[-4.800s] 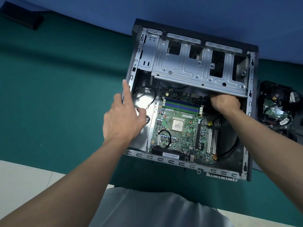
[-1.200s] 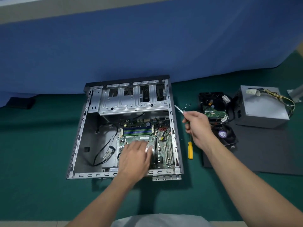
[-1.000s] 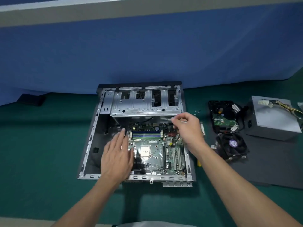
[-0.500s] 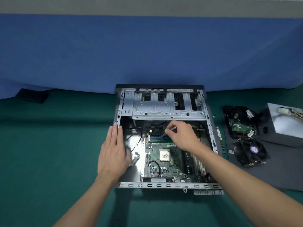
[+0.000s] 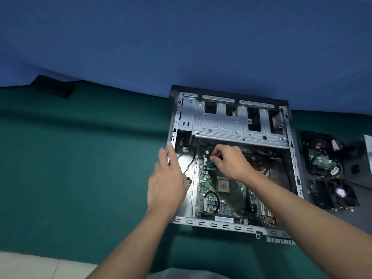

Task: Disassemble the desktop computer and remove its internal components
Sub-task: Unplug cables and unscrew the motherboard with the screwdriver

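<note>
On the green cloth mat [image 5: 80, 168], one open grey steel computer case [image 5: 213, 224] is lying lengthwise toward twelve o'clock; right hand [image 5: 231, 164] is pinching perhaps a thin screwdriver [image 5: 213, 158], left hand [image 5: 167, 184] is resting straight-fingered at nine.

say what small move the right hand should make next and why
Probably seat the slim grey screwdriver in a screw at the far-left corner of the green motherboard: the right hand pinches it there while the left hand rests on the silver metal case.
</note>
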A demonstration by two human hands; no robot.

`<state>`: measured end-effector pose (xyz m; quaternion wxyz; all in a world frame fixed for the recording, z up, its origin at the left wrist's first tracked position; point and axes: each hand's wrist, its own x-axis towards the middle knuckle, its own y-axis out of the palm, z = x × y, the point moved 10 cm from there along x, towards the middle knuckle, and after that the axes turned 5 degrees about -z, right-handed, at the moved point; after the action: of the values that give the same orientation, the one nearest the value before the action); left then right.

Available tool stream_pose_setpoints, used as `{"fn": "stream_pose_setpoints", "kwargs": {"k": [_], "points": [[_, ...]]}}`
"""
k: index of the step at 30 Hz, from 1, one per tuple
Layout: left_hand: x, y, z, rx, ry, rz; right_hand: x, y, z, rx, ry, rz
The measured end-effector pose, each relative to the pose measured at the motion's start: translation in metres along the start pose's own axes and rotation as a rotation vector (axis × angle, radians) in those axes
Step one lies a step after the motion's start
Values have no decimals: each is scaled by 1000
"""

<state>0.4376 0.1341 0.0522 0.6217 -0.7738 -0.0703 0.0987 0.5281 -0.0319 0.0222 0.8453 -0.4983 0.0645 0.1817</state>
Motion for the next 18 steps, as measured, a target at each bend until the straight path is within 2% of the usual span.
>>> {"fn": "stream_pose_setpoints", "kwargs": {"k": [18], "points": [[1, 2, 2, -54, -29, 14, 22, 36, 9, -183, -73, 72]]}}
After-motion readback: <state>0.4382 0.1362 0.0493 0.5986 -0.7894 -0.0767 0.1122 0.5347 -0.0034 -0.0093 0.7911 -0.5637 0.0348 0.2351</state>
